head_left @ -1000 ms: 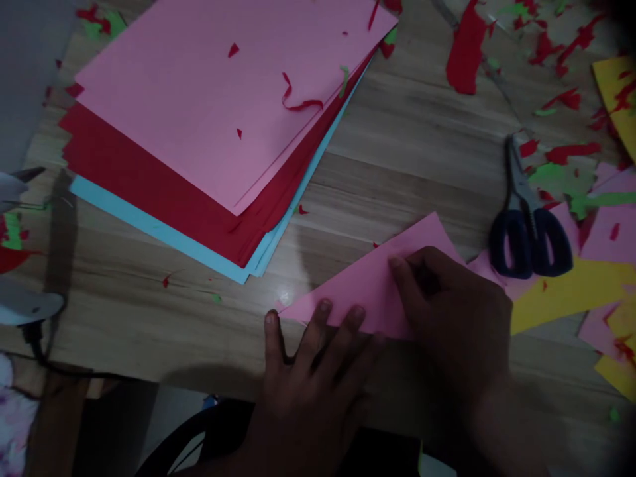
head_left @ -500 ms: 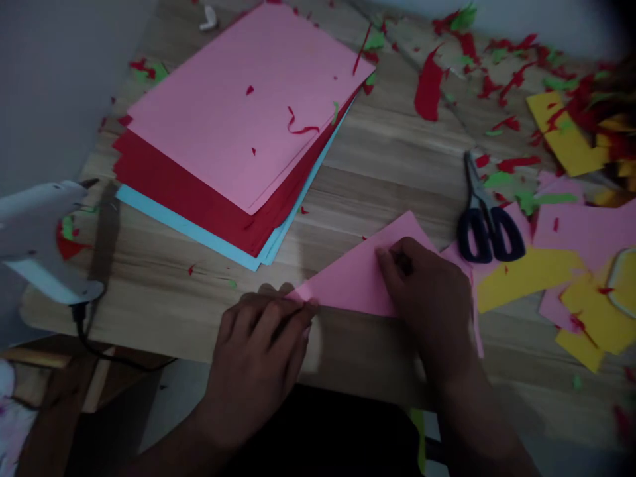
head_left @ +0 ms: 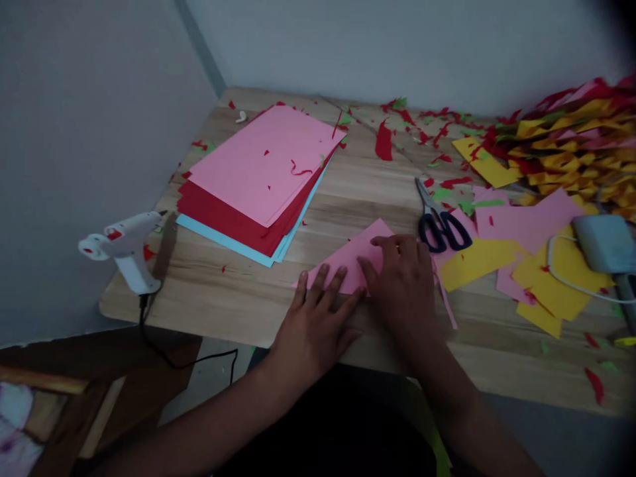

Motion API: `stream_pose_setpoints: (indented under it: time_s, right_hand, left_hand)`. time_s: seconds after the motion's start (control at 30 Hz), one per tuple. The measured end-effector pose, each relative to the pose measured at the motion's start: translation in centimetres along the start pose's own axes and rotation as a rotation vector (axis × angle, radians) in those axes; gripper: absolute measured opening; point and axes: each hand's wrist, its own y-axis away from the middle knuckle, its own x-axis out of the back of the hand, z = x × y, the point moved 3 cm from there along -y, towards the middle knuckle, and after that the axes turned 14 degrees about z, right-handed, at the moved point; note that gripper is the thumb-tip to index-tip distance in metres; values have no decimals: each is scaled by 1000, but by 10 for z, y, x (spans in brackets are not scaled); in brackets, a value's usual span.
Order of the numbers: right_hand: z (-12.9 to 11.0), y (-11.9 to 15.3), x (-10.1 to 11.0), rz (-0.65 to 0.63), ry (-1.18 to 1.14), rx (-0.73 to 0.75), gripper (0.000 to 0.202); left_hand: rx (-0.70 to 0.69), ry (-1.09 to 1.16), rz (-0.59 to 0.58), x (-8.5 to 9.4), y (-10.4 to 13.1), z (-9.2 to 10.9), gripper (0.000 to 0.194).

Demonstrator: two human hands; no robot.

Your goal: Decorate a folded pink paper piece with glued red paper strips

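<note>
A folded pink paper [head_left: 348,265] with a pointed left end lies flat near the table's front edge. My left hand [head_left: 315,324] rests on its lower left part, fingers spread and stretched out. On the paper's right part lies my right hand [head_left: 402,281], its fingers apart and slightly bent, pressing down and hiding the right end. A thin pink strip [head_left: 447,301] sticks out to the right of that hand. Just beyond it are scissors [head_left: 440,222] with dark blue handles, lying partly on pink and yellow paper pieces.
A stack of pink, red and light blue sheets [head_left: 268,165] lies at the back left. A white glue gun [head_left: 132,245] stands at the left edge, its cord hanging down. Yellow paper pieces [head_left: 556,285], a white box with a cable [head_left: 603,242] and a fringed paper heap [head_left: 566,152] occupy the right.
My left hand has gone from pinching the paper's left tip to lying flat with spread fingers. My right hand's fingers have opened out onto the paper. The view has tilted up and shifted left.
</note>
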Motion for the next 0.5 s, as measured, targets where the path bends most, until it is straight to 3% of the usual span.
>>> stream_pose_setpoints:
  time_s: [0.07, 0.17, 0.27, 0.37, 0.5]
  right_hand:
    - [-9, 24, 8, 23, -137, 142, 40]
    - [-4, 66, 11, -135, -220, 321, 61]
    - [28, 98, 18, -173, -97, 250, 74]
    - [53, 115, 32, -129, -28, 184, 73]
    - [41, 109, 45, -17, -64, 151, 62]
  left_hand:
    - [-14, -14, -16, -1, -1, 1, 58]
    - [-40, -20, -34, 1, 1, -2, 61]
    - [-42, -45, -13, 9, 15, -12, 62]
    - [-20, -133, 46, 20, 40, -27, 64]
    - [7, -157, 119, 31, 63, -32, 63]
